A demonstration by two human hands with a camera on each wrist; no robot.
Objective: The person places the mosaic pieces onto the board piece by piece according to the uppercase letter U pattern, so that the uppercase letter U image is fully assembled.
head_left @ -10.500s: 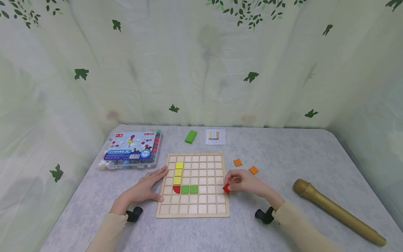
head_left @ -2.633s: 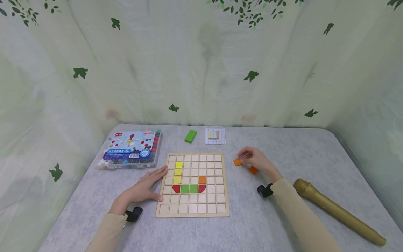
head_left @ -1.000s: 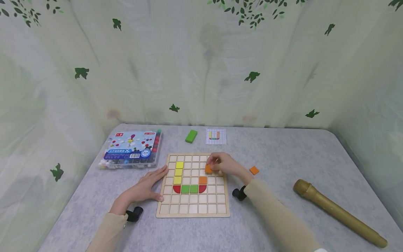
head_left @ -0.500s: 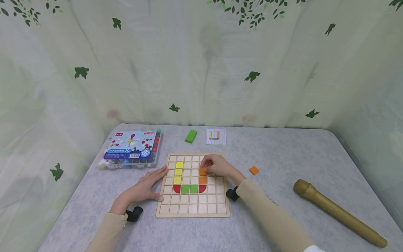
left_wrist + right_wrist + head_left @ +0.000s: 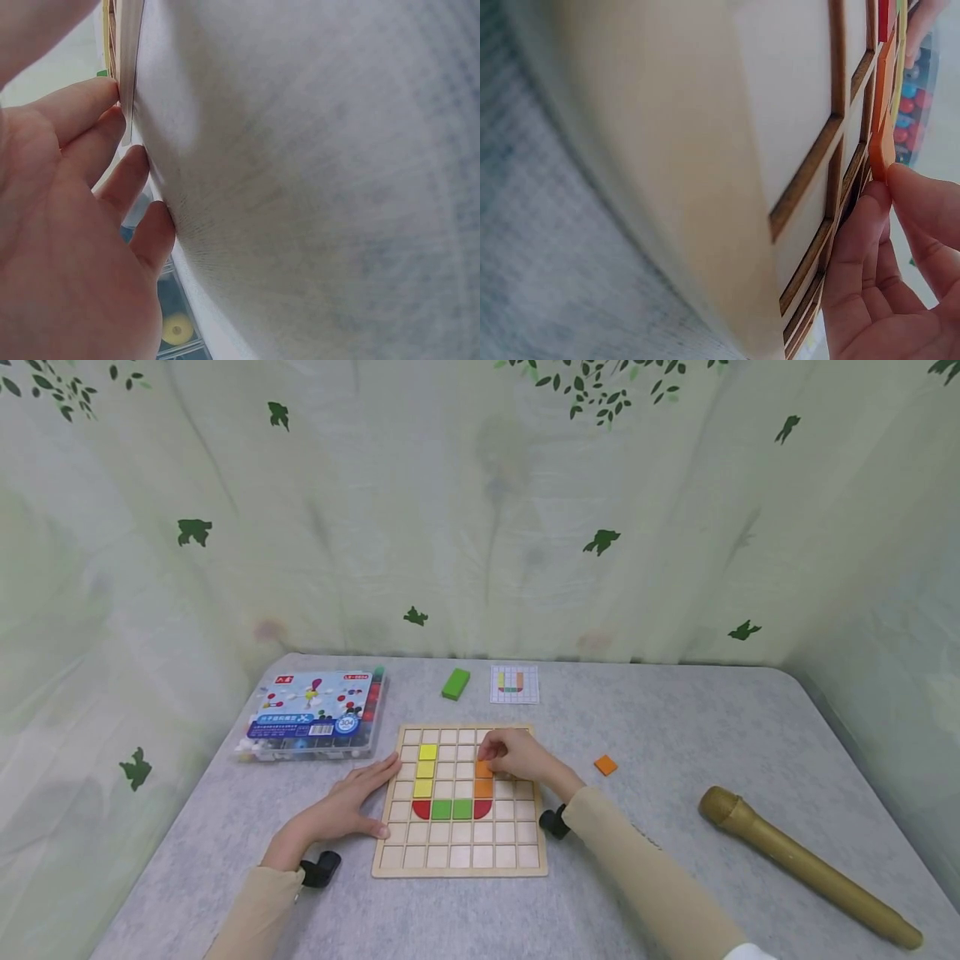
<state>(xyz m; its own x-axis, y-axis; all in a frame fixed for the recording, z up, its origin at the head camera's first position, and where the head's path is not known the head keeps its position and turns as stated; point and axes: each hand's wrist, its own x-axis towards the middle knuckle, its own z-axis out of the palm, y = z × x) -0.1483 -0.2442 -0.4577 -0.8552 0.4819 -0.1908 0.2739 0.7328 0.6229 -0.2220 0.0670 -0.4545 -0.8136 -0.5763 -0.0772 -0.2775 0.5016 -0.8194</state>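
A wooden grid board [image 5: 459,872] lies on the table with a U-shaped row of coloured tiles in its cells. Three yellow tiles [image 5: 424,770] form the left side. Green tiles [image 5: 452,810] lie along the bottom between a rounded red tile [image 5: 422,810] and another red one on the right. My right hand [image 5: 522,756] pinches an orange square tile [image 5: 881,154] between thumb and fingertips, at the cell above a seated orange tile [image 5: 483,789]. Fingers extended, my left hand [image 5: 337,806] rests against the board's left edge; in the left wrist view its fingertips touch the wooden side.
One loose orange tile [image 5: 605,766] lies right of the board. Behind it are a green block [image 5: 455,684] and a pattern card [image 5: 514,685] showing a coloured U. A clear case with a printed cover [image 5: 311,710] sits back left; a gold microphone-shaped stick [image 5: 810,864] lies at right.
The right red tile and lower orange tile have been set in the board. My right hand has picked up a second orange tile and carried it left onto the grid. The left hand stays put.
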